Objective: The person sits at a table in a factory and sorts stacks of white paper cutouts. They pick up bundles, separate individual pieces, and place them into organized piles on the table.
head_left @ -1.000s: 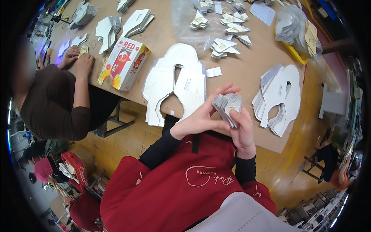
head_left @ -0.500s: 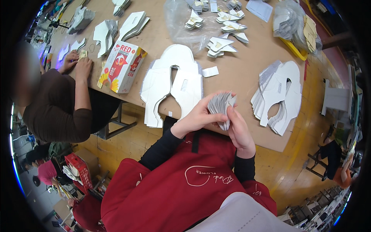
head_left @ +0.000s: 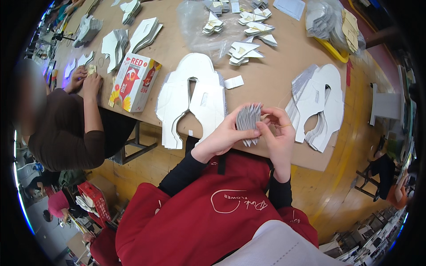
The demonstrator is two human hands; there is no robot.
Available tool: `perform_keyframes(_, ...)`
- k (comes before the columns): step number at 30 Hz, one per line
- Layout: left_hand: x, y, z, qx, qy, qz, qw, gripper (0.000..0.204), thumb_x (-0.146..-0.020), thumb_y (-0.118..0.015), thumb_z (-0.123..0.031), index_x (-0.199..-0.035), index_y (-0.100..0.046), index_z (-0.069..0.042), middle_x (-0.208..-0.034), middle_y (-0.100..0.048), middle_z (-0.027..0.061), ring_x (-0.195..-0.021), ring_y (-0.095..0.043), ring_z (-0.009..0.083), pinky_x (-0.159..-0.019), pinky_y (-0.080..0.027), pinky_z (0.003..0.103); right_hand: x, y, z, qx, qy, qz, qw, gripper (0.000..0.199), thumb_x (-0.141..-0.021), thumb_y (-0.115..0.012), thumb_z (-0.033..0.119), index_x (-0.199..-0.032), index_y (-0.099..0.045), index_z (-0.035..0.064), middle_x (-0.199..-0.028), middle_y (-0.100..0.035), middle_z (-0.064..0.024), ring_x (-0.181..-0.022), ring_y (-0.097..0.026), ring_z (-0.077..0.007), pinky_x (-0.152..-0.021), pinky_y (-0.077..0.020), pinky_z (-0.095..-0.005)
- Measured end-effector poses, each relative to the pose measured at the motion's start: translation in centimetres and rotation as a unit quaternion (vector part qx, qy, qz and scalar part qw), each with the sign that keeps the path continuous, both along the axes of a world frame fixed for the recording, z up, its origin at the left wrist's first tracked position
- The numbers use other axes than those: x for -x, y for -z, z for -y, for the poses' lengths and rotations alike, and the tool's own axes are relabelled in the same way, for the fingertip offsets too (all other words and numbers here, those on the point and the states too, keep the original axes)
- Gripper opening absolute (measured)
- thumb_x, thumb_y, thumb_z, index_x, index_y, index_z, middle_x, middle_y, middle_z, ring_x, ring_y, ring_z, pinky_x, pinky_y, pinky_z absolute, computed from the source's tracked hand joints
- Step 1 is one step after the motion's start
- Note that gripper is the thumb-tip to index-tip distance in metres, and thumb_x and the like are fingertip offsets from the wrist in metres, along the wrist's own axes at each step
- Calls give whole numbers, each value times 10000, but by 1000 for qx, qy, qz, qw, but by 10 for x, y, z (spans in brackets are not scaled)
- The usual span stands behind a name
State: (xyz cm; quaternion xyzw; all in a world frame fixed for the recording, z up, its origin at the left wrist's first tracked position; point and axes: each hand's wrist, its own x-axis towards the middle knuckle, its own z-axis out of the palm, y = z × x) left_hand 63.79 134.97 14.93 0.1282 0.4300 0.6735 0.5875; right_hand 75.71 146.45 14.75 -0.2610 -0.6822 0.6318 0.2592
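Both hands are up over the bench (head_left: 284, 80) edge: the left hand (head_left: 224, 137) has its fingers clamped around a fanned stack of grey cards (head_left: 247, 122), while the right hand (head_left: 279, 133) pinches the stack's right side, a rubber band (head_left: 284, 126) looped at its fingers. This looks like the bundling step, squaring the cards to band them, so the next move calls for a steady grip while the band stretches over the stack. White die-cut sheets (head_left: 191, 97) lie at ten o'clock of the hands, more sheets (head_left: 321, 104) at two o'clock, and a co-worker (head_left: 66, 128) sits at nine o'clock.
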Motion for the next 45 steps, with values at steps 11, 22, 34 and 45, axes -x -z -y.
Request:
perform_keyframes(11,1,-3,3,2,-8,-9,1000,589,-821,-698,43,-1357,-457,3,-1276,-573,93,-1135,-583,158,-964,-495,325,0,-4,2,49,9,-38,998,306,-789,-717,-57,-1075,-611,-36,-1054,-591,-86,-857,-639,-139,-769,-528,-259)
perform_keyframes(22,2,-14,4,23,33,-100,994,533,-790,-748,29,-1286,-553,8,-1131,-644,51,-1000,-609,108,-879,-525,287,-7,-14,2,122,22,-45,991,264,-875,-651,-31,-1128,-577,-44,-969,-650,-90,-897,-644,-127,-796,-527,-249)
perform_keyframes(34,0,-10,2,39,14,-80,996,563,-787,-745,40,-1306,-530,8,-1171,-632,55,-1039,-598,110,-917,-501,286,-7,-15,3,-38,52,23,998,136,-924,-591,-10,-1041,-644,-56,-935,-679,-78,-824,-653,-98,-727,-530,-225)
perform_keyframes(45,1,-8,2,33,9,-48,998,563,-791,-728,61,-1313,-523,18,-1158,-630,59,-1051,-594,114,-908,-507,291,-1,-13,8,-69,77,-1,995,188,-818,-701,-8,-991,-629,-28,-967,-665,-117,-804,-687,-178,-662,-572,-259)
